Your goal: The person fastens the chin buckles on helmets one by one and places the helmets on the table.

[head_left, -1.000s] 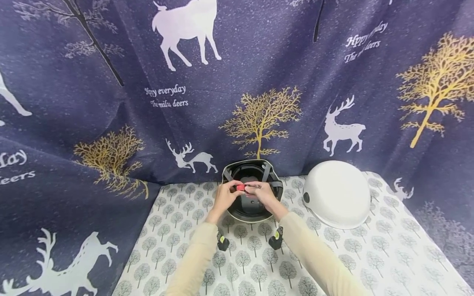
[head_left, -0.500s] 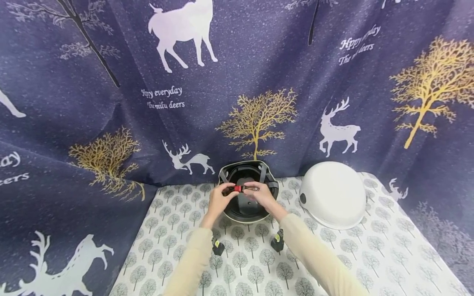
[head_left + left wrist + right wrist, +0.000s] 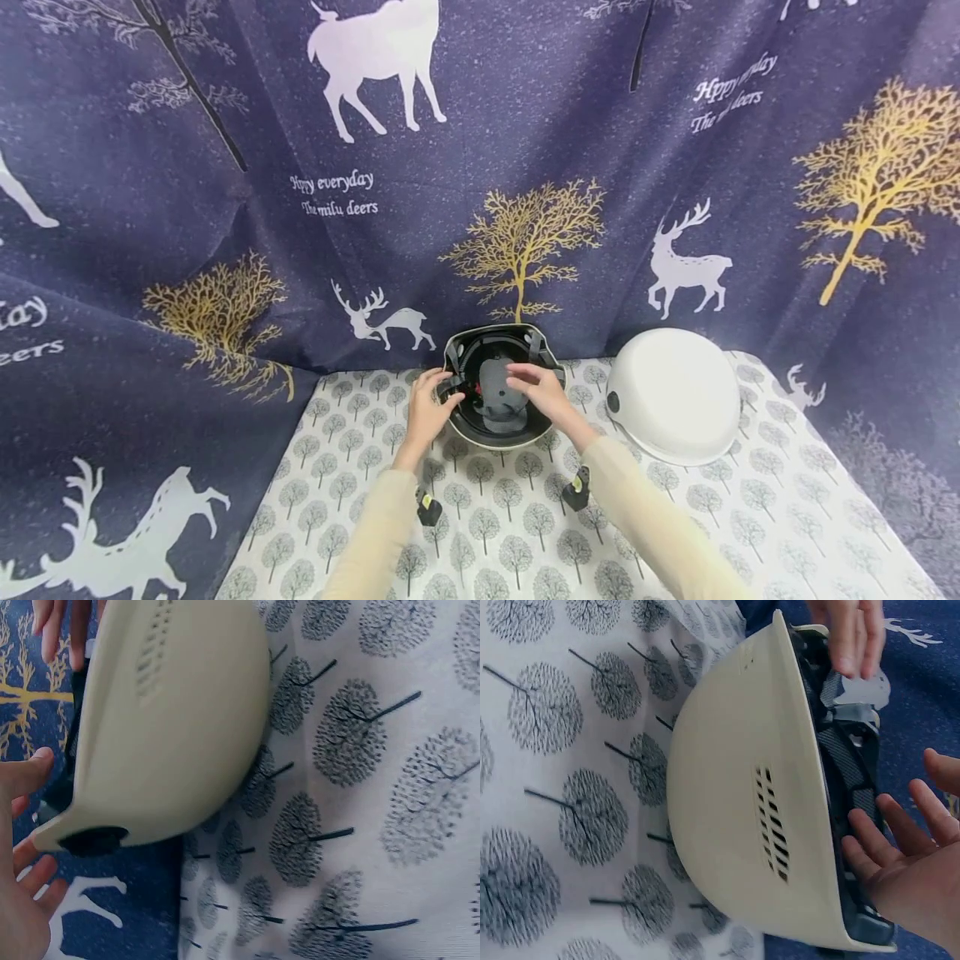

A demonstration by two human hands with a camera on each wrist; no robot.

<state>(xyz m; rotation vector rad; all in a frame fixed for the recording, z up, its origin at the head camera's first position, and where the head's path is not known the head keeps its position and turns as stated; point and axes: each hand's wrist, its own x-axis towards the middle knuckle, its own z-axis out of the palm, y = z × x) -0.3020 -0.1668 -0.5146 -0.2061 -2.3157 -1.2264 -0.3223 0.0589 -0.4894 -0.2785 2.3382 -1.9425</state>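
Note:
A cream hard helmet point(image 3: 501, 442) lies upside down on the table, its black inside facing up. The red buckle point(image 3: 477, 388) of its chin strap lies low inside, toward the left. My left hand point(image 3: 429, 408) is at the left rim, thumb apart from the fingers; in the left wrist view its fingertips are right at the brim beside a black round fitting point(image 3: 94, 841). Over the right part of the opening is my right hand point(image 3: 546, 393), fingers loosely extended and holding nothing. Grey straps point(image 3: 847, 761) run along the inner edge in the right wrist view.
A white rounded helmet point(image 3: 678, 396) with a black round spot stands dome up to the right. The table cover point(image 3: 517, 533) has a tree print. Behind the table hangs a dark blue curtain point(image 3: 480, 125) with deer and trees.
Both hands held the red buckle at the middle of the helmet. It has been let go and dropped inside; the left hand has moved left to the rim, the right hand slightly right.

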